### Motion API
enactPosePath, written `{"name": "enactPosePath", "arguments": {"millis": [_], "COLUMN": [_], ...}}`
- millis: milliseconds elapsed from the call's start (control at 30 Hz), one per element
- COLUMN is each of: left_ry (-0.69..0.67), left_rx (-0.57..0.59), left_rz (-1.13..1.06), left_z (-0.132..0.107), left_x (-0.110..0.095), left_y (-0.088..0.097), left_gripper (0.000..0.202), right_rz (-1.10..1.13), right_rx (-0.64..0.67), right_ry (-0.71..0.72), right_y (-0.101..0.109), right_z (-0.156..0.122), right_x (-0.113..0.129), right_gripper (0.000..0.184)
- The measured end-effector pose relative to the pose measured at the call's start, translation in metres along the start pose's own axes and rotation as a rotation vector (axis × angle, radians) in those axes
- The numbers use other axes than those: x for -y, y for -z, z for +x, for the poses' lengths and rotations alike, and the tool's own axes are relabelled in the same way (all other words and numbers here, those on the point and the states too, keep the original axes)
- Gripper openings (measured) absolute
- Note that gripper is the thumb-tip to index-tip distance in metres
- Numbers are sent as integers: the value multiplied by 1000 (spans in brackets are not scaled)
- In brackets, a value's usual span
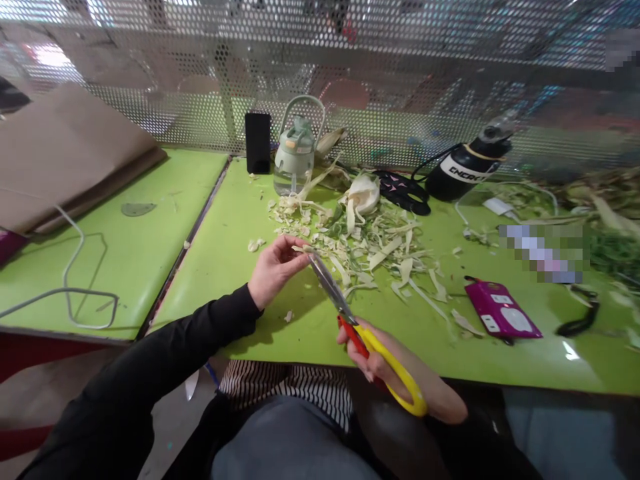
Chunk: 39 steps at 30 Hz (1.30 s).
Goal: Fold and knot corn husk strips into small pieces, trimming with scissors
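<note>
My right hand (pixel 367 357) is wrapped round the handles of a pair of scissors (pixel 333 287) with one yellow and one red handle. The blades point up and to the left, towards my left hand (pixel 280 263). Between the thumb and fingers of that hand is pinched a thin pale strip of husk (pixel 303 249), right at the blade tips. Just beyond lies a spread of pale and green husk scraps (pixel 380 250) on the green table (pixel 220 267). A larger whitish husk bundle (pixel 364 193) rests at the back of the scraps.
Behind the scraps stand a pale green bottle (pixel 295 157) and an upright black phone (pixel 258 143). A black bottle (pixel 467 170) leans at the back right near a purple pouch (pixel 503 310). Brown paper (pixel 75 153) and a bent wire (pixel 90 292) lie left, beyond a table gap.
</note>
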State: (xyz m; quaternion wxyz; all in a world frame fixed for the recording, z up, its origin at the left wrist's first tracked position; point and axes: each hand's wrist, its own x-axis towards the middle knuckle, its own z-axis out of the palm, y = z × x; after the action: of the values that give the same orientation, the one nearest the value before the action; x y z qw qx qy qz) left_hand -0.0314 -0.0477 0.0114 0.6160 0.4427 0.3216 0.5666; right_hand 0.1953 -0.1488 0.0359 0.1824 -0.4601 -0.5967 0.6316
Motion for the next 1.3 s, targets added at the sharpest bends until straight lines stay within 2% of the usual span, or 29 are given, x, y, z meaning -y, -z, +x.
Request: {"name": "enactPosePath", "arguments": {"millis": [100, 233, 300, 433, 500, 633, 833, 1000, 1133, 1300], "left_ry": [-23, 5, 16, -1, -3, 24, 103, 120, 139, 157], "left_rx": [19, 95, 129, 100, 79, 58, 25, 34, 30, 12], "left_rz": [43, 100, 107, 71, 45, -24, -169, -108, -142, -219], "left_z": [0, -1, -1, -1, -1, -3, -2, -1, 0, 1], "left_x": [-1, -4, -5, -4, -4, -6, -8, -6, -4, -2], "left_y": [2, 2, 2, 1, 0, -1, -2, 0, 1, 0], "left_gripper": [30, 27, 28, 31, 33, 33, 37, 25, 26, 31], "right_rz": [-26, -304, -391, -178, -86, 12, -34, 21, 63, 158], "right_rx": [-16, -309, -380, -191, -131, -80, -37, -48, -29, 70], "right_ry": [11, -123, -143, -143, -172, -144, -108, -39, 32, 96], "right_y": [1, 13, 18, 12, 5, -1, 6, 4, 4, 7], "right_z": [-3, -6, -8, -8, -7, -5, -7, -10, -9, -6], "right_x": [1, 6, 7, 3, 0, -4, -11, -5, -9, -23], "right_gripper": [68, 49, 47, 29, 27, 41, 55, 73, 69, 63]}}
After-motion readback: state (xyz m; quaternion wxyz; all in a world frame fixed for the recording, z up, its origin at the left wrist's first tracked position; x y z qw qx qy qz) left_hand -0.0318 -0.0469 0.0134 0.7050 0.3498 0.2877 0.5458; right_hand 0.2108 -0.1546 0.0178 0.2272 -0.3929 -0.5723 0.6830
